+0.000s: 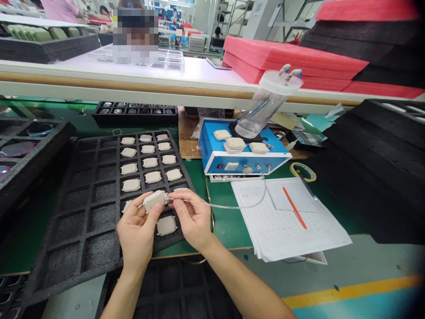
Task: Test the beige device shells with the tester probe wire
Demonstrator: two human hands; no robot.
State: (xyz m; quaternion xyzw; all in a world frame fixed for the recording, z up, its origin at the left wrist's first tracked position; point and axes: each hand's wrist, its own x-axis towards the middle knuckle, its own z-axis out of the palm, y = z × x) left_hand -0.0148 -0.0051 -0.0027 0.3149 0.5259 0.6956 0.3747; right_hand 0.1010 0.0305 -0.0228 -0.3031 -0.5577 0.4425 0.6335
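Note:
My left hand (pixel 136 230) is closed on a small beige plastic part (pixel 155 199), held above a black foam tray (pixel 83 212). My right hand (pixel 192 217) pinches the end of a thin clear tube (pixel 232 206) right at the part's right side. The tube runs back to a blue box-shaped device (pixel 242 159). Several more beige parts (pixel 149 163) lie in the tray's pockets, and three beige parts (pixel 236 143) rest on top of the blue device.
A clear plastic cylinder (pixel 265 104) leans on the blue device. A stack of paper forms (pixel 288 221) with an orange pen (pixel 294 207) lies to the right. Black foam trays (pixel 375 177) pile up at right. Red foam sheets (pixel 285 57) lie on the shelf above. A tape roll (pixel 303 171) sits nearby.

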